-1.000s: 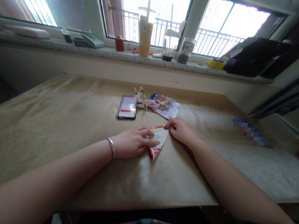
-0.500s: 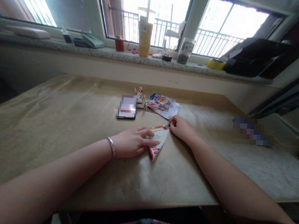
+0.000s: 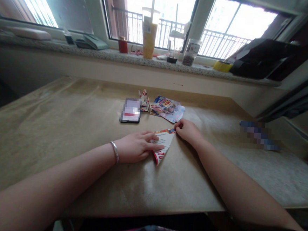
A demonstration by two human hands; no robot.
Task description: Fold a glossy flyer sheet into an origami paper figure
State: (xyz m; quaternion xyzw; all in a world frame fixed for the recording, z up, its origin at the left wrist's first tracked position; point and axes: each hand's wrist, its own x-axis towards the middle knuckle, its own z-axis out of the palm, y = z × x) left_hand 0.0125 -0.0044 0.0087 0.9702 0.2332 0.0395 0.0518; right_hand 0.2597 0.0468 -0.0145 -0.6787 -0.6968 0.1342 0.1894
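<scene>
A printed paper folded into a triangle (image 3: 165,145) lies on the tan table (image 3: 63,123). My left hand (image 3: 137,146), with a silver bracelet on the wrist, lies flat on the paper's left part, fingers stretched out and pressing it down. My right hand (image 3: 187,131) pinches the paper's far right corner with curled fingers. Beyond them lie a colourful flyer (image 3: 168,108), a crumpled folded paper piece (image 3: 144,100) and a phone (image 3: 130,111).
A stone windowsill (image 3: 108,54) behind the table carries a tall drink cup with a straw (image 3: 150,32), a red can (image 3: 123,45), jars (image 3: 190,52), a yellow object (image 3: 223,66) and a black device (image 3: 260,56). A blurred object (image 3: 259,136) lies at the table's right.
My right hand has slid slightly up along the paper's right edge to its far corner. The left hand and the paper have stayed in place.
</scene>
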